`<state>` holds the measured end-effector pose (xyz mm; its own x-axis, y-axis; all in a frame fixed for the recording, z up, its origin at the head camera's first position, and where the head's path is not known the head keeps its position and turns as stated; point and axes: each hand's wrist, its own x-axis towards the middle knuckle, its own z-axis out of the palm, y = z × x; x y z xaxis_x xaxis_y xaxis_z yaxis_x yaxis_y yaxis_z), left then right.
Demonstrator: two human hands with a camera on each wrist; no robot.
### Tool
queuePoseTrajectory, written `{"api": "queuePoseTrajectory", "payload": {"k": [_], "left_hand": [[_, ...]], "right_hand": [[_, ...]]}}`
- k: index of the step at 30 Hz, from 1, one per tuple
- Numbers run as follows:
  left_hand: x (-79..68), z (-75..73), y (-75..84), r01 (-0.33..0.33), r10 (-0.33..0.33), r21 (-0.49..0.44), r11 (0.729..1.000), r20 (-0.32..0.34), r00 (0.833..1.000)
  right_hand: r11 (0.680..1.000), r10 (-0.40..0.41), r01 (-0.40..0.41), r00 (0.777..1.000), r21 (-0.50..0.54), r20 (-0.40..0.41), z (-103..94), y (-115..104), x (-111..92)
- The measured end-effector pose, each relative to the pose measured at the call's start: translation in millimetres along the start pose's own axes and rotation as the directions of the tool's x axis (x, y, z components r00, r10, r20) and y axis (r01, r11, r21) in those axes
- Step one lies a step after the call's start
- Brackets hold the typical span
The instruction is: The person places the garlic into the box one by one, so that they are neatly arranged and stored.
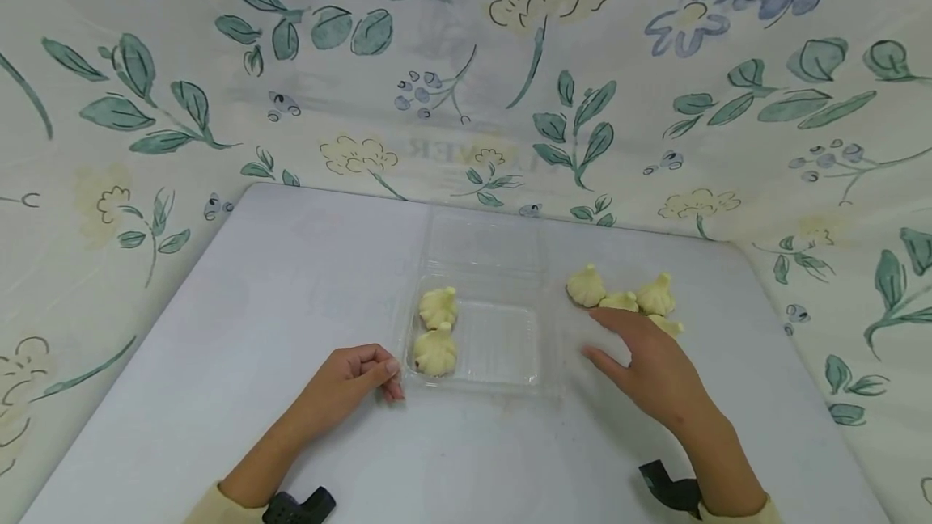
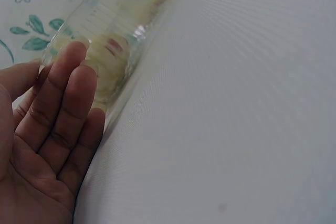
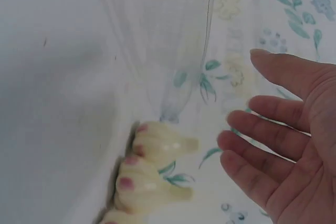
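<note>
Two pale garlic bulbs [image 1: 438,308] sit one behind the other in the left side of a clear plastic clamshell box [image 1: 502,386], whose lid lies open toward the back. My left hand [image 1: 357,382] rests at the box's front left corner, its loosely bent fingers [image 2: 79,90] right at the clear side wall. Over on the right, several more garlic bulbs [image 1: 586,286] lie grouped on the table. My right hand [image 1: 644,366] hovers beside this group, thumb and fingers spread, with nothing between them. It partly hides the nearest bulbs in the head view.
The white table [image 1: 291,281] has its back edge against a hanging cloth [image 1: 466,63] printed with flowers and leaves, which also rises at both sides. A black wrist camera [image 1: 298,506] sits on the left wrist, another [image 1: 670,488] on the right.
</note>
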<state>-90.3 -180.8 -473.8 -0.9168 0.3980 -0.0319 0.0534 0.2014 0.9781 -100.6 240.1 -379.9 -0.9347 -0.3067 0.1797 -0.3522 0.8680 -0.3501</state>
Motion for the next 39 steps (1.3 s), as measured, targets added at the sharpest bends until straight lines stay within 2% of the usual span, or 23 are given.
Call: {"api": "queuePoseTrajectory", "payload": {"k": [4,11,19,26,39], "left_hand": [[0.6,0.4,0.2,0.012,-0.012,0.01,1.0,-0.004,1.0],[0.9,0.4,0.1,0.011,-0.011,0.014,1.0,-0.009,1.0],[0.7,0.0,-0.6,0.011,-0.011,0.02,1.0,-0.008,1.0],[1.0,0.0,-0.7,0.004,-0.004,0.017,1.0,-0.007,1.0],[2.2,-1.0,-2.2,-0.009,0.009,0.008,1.0,-0.001,1.0]], "right_hand": [[0.999,0.034,-0.035,0.998,-0.015,-0.053,-8.8,10.2,-5.4],[0.999,0.037,-0.039,0.984,-0.01,-0.175,-13.6,34.2,-11.1],[0.989,0.137,-0.148,0.963,-0.03,-0.232,-14.8,62.3,-15.2],[0.969,0.235,-0.244,0.956,-0.026,-0.176,-11.3,79.1,-17.7],[0.942,0.335,-0.335,0.942,0.011,0.007,0.7,106.3,-18.8]]}}
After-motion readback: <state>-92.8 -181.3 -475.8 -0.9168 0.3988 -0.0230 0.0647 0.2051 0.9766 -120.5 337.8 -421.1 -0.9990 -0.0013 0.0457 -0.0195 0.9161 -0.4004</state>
